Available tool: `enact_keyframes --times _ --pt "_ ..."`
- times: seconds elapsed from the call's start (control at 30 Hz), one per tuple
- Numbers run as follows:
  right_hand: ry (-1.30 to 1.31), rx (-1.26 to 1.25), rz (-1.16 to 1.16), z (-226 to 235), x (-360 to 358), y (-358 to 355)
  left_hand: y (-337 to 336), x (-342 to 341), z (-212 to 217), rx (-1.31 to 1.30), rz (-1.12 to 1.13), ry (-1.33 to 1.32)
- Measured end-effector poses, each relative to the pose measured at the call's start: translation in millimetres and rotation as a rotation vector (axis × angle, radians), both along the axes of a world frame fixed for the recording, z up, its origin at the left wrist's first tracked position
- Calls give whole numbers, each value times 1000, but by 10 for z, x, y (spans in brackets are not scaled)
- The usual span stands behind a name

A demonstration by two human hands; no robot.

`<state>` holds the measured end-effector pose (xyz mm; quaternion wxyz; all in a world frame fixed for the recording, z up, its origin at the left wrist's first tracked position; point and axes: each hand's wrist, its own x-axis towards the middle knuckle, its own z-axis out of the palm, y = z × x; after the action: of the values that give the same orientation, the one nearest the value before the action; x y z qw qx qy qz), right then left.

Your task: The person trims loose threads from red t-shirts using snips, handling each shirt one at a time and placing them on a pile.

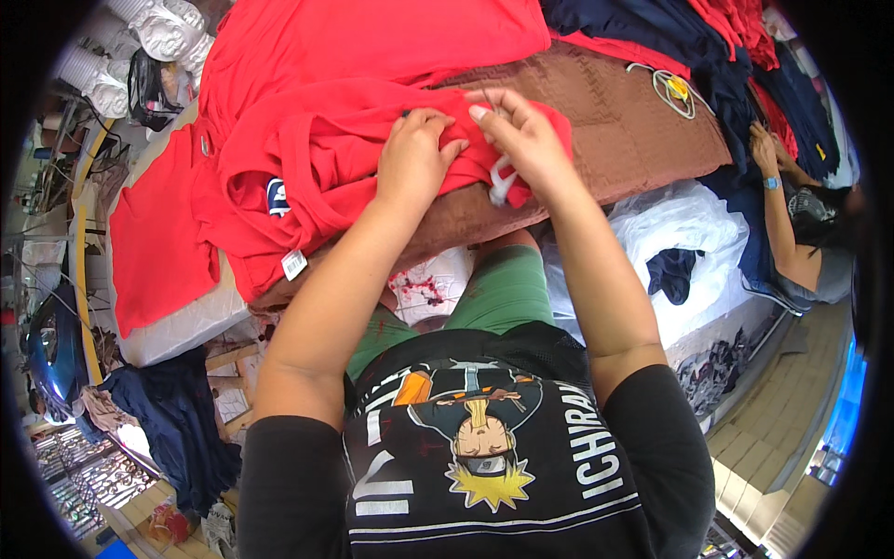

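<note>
A red garment [321, 126] lies bunched on the table in front of me, with a dark blue label [277, 197] inside its opening and a white tag [293, 265] at its near edge. My left hand [416, 154] rests on the cloth, fingers bent and closed on a fold of it. Just to the right, my right hand [523, 140] is raised over the garment's end, thumb and forefinger brought together; what they pinch, if anything, is too small to make out. Below that hand a white and grey strip [503, 182] hangs at the cloth's edge.
A brown quilted cover [624, 130] spreads over the table. A yellow item with a pale cord [678, 90] lies on it. More red cloth [372, 42] and navy garments [643, 33] cover the far side. A white plastic bag [684, 224] stands right. Another person's hand [765, 149] touches clothing.
</note>
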<state>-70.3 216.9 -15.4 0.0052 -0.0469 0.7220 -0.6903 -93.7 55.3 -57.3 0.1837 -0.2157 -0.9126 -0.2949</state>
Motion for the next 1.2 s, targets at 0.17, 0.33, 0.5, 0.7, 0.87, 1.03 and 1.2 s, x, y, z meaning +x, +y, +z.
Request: enact_keyframes --times 0.17,0.33,0.5,0.7,0.87,1.03,1.2 --pt "71 108 -95 -464 -62 55 17 54 -110 143 35 -38" --pt "39 256 -43 -385 30 51 -73 68 -87 441 15 -251" --pt "24 394 -23 -282 73 20 -93 84 -54 600 -26 -419" --pt "162 506 17 -265 59 22 -87 63 -85 619 -16 -431" --pt "195 586 9 -281 55 -1 -89 79 -17 654 -74 -336" --pt "299 417 -207 -307 0 236 -569 278 814 807 -981 -466" --pt "81 332 -572 -343 -230 779 -1196 826 2028 283 -2023 -246"
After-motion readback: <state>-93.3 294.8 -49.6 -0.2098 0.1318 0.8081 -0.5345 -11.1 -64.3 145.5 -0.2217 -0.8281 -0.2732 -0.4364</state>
